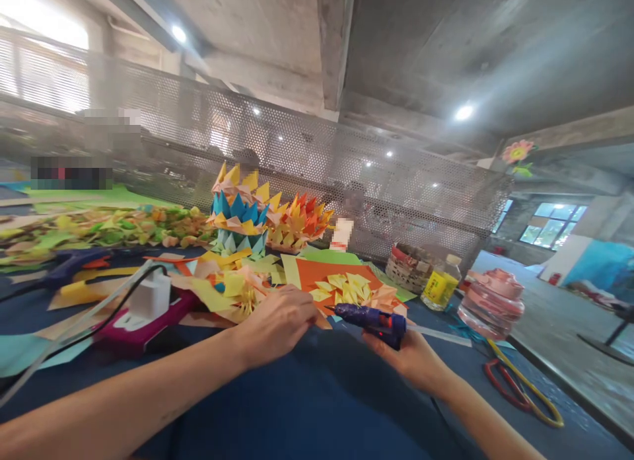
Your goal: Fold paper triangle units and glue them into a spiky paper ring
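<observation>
My right hand (413, 361) grips a dark blue hot glue gun (369, 318), its nozzle pointing left and a glue stick trailing from its back. The nozzle is close to the fingertips of my left hand (282, 324), which are pinched together. What they hold, if anything, is too small to make out; an orange-peach paper edge shows beside them. Just behind both hands, folded yellow paper pieces (349, 289) lie on an orange sheet (317, 275). A loose pile of yellow and peach folded paper (240, 285) lies beyond my left hand.
Tiered folded-paper flowers (240, 215) stand behind. A magenta power strip (148, 321) with a white plug and cables lies left. At right are a woven basket (409, 268), a yellow-labelled bottle (440, 285), a pink water jug (493, 305) and scissors (520, 384). A mesh screen (297, 149) runs behind.
</observation>
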`<state>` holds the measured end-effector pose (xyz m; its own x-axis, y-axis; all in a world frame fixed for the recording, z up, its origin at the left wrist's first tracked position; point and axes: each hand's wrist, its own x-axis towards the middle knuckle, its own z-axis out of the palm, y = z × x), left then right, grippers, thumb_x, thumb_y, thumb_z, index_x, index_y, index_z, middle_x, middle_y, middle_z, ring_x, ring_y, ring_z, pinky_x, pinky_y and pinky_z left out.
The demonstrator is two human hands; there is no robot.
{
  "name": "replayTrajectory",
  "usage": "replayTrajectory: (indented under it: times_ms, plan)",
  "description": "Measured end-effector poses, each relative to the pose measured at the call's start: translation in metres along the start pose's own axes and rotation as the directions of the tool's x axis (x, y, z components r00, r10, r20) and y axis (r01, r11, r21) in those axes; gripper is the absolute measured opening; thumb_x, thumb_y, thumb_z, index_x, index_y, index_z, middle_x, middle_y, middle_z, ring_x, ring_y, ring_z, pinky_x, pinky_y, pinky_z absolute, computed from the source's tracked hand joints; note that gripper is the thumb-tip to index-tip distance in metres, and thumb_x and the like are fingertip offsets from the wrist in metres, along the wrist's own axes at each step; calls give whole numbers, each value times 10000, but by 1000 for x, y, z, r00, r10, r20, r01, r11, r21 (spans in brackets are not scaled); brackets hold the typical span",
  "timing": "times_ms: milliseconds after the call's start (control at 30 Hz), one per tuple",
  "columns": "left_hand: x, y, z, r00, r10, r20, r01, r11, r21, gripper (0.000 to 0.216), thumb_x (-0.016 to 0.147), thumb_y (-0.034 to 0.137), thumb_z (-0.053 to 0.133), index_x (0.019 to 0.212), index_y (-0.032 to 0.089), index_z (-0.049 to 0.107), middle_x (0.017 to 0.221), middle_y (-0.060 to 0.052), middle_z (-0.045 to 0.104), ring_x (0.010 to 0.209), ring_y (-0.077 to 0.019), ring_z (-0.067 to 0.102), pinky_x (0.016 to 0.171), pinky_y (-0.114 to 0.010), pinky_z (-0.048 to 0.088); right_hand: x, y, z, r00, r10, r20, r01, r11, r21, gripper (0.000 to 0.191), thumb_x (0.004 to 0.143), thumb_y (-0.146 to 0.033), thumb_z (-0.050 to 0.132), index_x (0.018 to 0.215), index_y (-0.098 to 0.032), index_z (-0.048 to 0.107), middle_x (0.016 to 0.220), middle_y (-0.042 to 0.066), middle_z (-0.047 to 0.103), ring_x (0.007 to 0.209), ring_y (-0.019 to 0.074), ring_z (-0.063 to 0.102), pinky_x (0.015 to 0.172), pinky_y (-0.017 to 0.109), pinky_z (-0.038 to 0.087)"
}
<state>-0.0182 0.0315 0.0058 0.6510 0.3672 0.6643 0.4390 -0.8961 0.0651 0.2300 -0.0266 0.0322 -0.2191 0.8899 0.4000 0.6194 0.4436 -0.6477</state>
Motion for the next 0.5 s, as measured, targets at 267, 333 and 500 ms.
replayTrajectory:
  times_ms: [267, 333, 500]
  plan:
    - [-1, 4, 4, 1000, 1, 7, -2, 999, 35, 184, 920, 142, 458, 842, 161, 624, 774, -33, 631, 773, -182, 598, 751, -327, 450, -15, 10, -3, 997, -68, 42, 76, 970, -231, 160, 802, -403, 647, 863, -257, 674, 863, 39, 682, 809, 249, 590, 783, 398, 458]
    - [-1, 5, 4, 1000, 24, 17, -25, 999, 34, 192, 931, 147, 445, 872, 159, 627, 790, -38, 634, 780, -179, 598, 764, -331, 451, -15, 10, -4, 991, -91, 98, 114, 959, -260, 150, 829, -395, 619, 846, -248, 646, 839, 32, 659, 778, 224, 568, 747, 363, 451]
    - [-1, 8, 4, 995, 95, 23, -97, 990, 100, 204, 941, 143, 425, 904, 143, 626, 787, -46, 624, 769, -186, 584, 746, -341, 452, -15, 5, -3, 979, -109, 174, 156, 945, -286, 190, 871, -393, 571, 774, -230, 577, 769, 7, 607, 715, 178, 518, 675, 297, 423]
